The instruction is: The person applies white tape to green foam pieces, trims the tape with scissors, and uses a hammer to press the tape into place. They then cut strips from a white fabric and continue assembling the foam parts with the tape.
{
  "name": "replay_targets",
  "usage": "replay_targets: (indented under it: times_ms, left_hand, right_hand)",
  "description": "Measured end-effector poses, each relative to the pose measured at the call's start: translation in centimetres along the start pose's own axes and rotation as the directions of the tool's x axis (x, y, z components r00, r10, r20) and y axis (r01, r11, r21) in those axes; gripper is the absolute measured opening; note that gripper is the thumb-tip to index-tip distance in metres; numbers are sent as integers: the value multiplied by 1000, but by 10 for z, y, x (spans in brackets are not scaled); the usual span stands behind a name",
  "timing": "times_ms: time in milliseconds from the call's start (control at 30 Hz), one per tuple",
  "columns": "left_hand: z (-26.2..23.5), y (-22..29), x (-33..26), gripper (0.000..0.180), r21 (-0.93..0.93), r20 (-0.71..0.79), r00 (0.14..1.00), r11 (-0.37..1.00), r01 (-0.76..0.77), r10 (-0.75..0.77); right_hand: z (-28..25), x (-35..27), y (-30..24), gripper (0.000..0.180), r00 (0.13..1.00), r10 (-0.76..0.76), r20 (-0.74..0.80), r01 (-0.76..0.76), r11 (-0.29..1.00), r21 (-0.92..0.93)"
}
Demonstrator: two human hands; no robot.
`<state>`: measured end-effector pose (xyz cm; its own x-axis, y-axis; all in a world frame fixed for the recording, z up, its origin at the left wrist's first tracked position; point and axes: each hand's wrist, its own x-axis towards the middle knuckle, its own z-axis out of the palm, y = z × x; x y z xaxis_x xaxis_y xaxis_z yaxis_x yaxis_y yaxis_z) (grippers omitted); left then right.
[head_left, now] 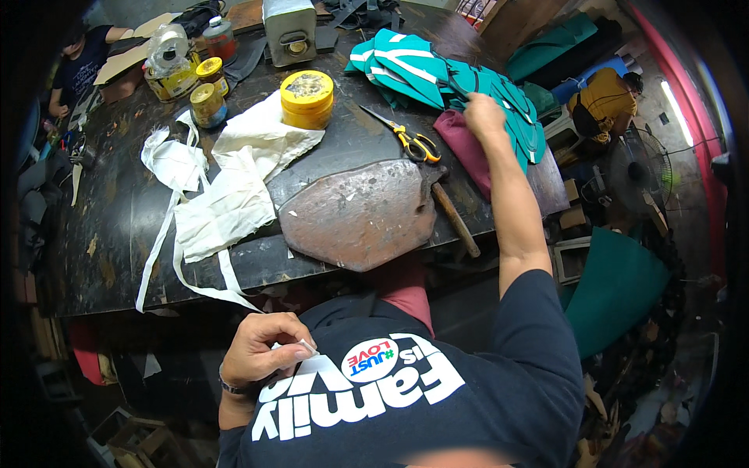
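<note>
Close to my shirt, my left hand (267, 349) is closed in a pinch, with a small white scrap (309, 346) between thumb and fingers. My right hand (485, 117) stretches out to a pile of teal cut pieces (499, 93) with white stripes, its curled fingers at the pile's edge and partly hidden. Beneath that wrist lies a folded maroon cloth (462, 148). Between my arms a worn flat slab (359, 214) rests at the table's front edge. A hammer (455, 218) leans by its right side, and yellow-handled scissors (407, 139) lie just beyond it.
White cloth with straps (226, 210) spreads over the dark table (101, 257), one strap hanging off the front. A yellow tub (307, 97), small jars (207, 105) and a metal box (289, 35) stand farther back. A fan (636, 168) and another person (605, 101) are at right.
</note>
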<state>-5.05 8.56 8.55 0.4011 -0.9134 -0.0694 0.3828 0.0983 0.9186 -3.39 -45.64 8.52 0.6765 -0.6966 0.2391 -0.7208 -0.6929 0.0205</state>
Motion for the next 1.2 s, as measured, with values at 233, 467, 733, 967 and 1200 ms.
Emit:
replay_targets:
  times_ms: [233, 467, 733, 967, 1200]
  left_hand:
    - [10, 6, 24, 8, -22, -24, 1000, 1000, -18, 17]
    - [28, 0, 51, 7, 282, 155, 988, 959, -28, -17]
    - [27, -20, 75, 10, 355, 22, 962, 897, -263, 273]
    - [38, -10, 92, 17, 578, 262, 867, 651, -493, 424]
    - [19, -13, 100, 35, 577, 251, 935, 737, -352, 250]
  right_hand:
    - [-68, -104, -8, 28, 712, -206, -671, 538, 775, 332]
    - [-15, -237, -83, 37, 570, -645, -509, 821, 474, 318]
    - [-23, -276, -85, 35, 810, -573, -126, 212, 86, 973]
    - [-20, -289, -117, 29, 268, -930, -252, -891, -339, 304]
    - [-21, -274, -53, 26, 616, -786, -49, -624, -525, 579]
